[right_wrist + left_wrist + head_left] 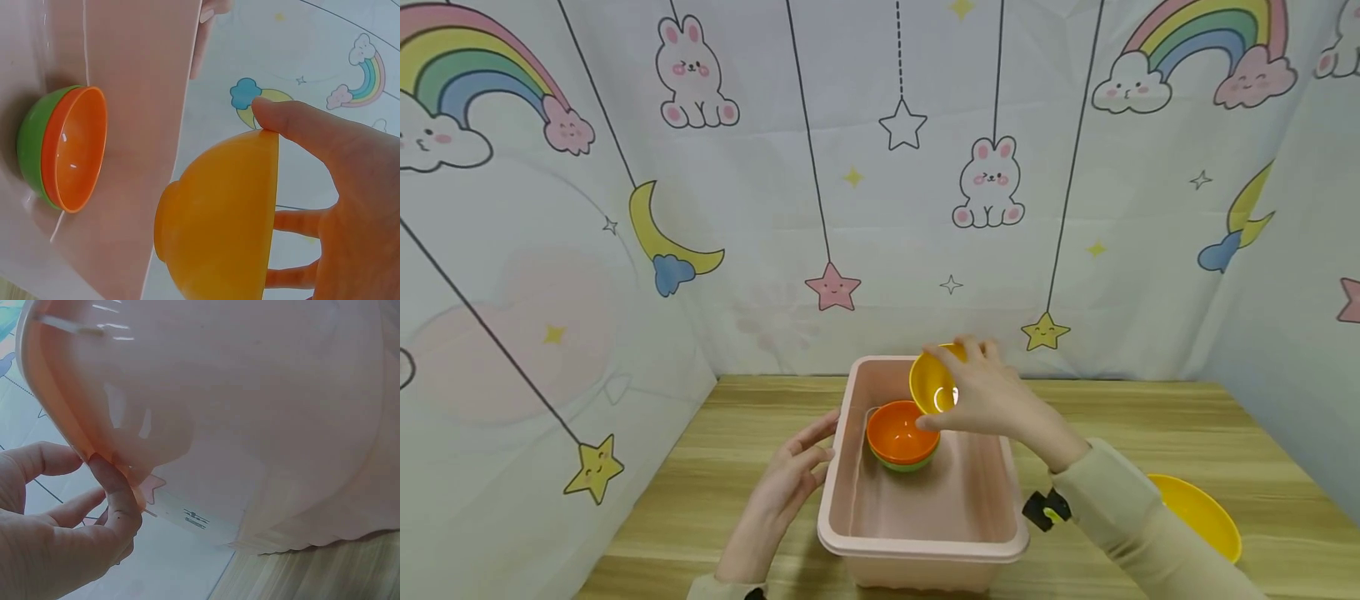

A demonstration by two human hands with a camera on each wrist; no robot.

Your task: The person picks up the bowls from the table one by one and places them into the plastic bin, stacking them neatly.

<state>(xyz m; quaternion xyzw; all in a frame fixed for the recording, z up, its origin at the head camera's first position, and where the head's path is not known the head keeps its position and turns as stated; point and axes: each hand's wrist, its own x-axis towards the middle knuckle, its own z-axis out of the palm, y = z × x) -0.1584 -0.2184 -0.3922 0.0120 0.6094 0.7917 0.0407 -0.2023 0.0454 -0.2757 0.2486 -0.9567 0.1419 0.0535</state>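
Note:
My right hand [992, 396] grips a yellow bowl [934, 383] by its rim and holds it tilted over the pink plastic bin [925, 546]. In the right wrist view the thumb lies on one side of the yellow bowl [219, 212], with fingers on the other. Inside the bin, an orange bowl [901, 432] is nested in a green bowl [906, 467]; both sit upright towards the left wall. At the bin's left rim is my left hand [793, 475]. Its thumb and a finger pinch that rim in the left wrist view [81, 519].
A yellow dish [1198, 517], partly hidden by the right sleeve, lies on the wood-patterned table [700, 508] to the right. Cloth walls [910, 208] printed with rabbits, stars and rainbows stand behind and at both sides.

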